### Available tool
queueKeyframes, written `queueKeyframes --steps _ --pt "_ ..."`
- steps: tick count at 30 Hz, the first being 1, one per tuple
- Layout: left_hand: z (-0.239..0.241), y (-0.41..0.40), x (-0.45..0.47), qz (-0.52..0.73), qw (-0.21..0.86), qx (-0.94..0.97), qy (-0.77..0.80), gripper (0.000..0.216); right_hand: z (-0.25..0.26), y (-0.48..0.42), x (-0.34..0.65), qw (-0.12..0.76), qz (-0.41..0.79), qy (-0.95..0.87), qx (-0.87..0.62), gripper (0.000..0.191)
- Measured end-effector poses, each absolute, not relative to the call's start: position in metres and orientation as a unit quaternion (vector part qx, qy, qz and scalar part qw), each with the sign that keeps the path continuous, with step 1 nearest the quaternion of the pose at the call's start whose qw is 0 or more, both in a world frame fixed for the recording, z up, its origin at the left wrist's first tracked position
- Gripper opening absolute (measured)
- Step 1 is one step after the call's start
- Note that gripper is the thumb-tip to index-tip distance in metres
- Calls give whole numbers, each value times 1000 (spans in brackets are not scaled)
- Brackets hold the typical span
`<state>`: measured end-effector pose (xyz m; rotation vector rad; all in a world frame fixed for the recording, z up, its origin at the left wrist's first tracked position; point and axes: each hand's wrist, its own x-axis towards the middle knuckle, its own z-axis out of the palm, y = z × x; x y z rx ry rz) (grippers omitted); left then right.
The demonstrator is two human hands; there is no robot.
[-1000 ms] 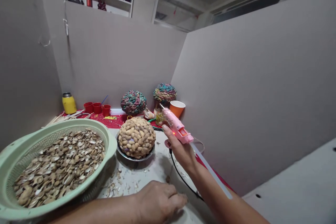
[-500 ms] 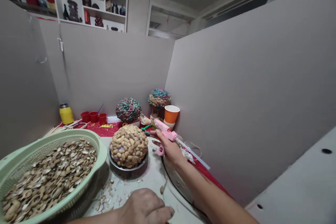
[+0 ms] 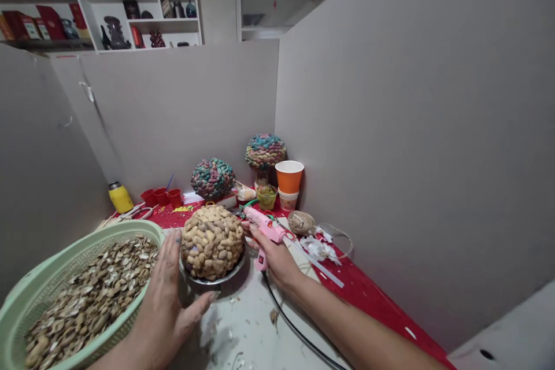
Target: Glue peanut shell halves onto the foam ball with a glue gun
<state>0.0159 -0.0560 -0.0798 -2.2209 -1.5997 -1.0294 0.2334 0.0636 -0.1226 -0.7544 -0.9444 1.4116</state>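
Note:
A ball covered in peanut shells (image 3: 212, 240) rests in a shallow metal dish (image 3: 217, 279) on the pale board. My left hand (image 3: 167, 295) is beside the ball's left side, fingers stretched out and thumb spread, holding nothing. In my right hand (image 3: 275, 257) is a pink hot glue gun (image 3: 266, 224), with a clear glue stick (image 3: 323, 269) poking from its back and a black cord trailing toward me. The gun's nozzle points at the ball's right side; whether it touches is unclear. Left of my left hand stands a green plastic basket (image 3: 151, 230) full of peanut shells (image 3: 95, 295).
Two coloured shell-covered balls (image 3: 212, 178) stand at the back. Nearby are an orange paper cup (image 3: 289, 176), red cups (image 3: 161, 196), a yellow bottle (image 3: 120, 198) and a ball of twine (image 3: 301, 223). Grey partitions (image 3: 390, 127) enclose the table.
My left hand has come up from the table's near edge to the ball's left side, and its fingers have opened. The glue gun stays in my right hand near the ball. The view has shifted.

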Motion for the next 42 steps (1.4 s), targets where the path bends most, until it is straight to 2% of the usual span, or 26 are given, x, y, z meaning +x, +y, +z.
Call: queueKeyframes --steps 9,15,25,42 --pt "-94 -47 17 -283 156 -771 -548 97 -123 59 233 596 620 -395 -322 51" --pt "-90 -40 8 -256 119 -796 -535 101 -120 58 237 584 625 -404 -325 48" --pt "-75 -52 7 -352 23 -759 -547 83 -106 53 247 583 627 -411 -312 50" --pt "-79 -43 8 -413 -34 -772 -482 83 -110 55 246 603 632 -377 -309 49"
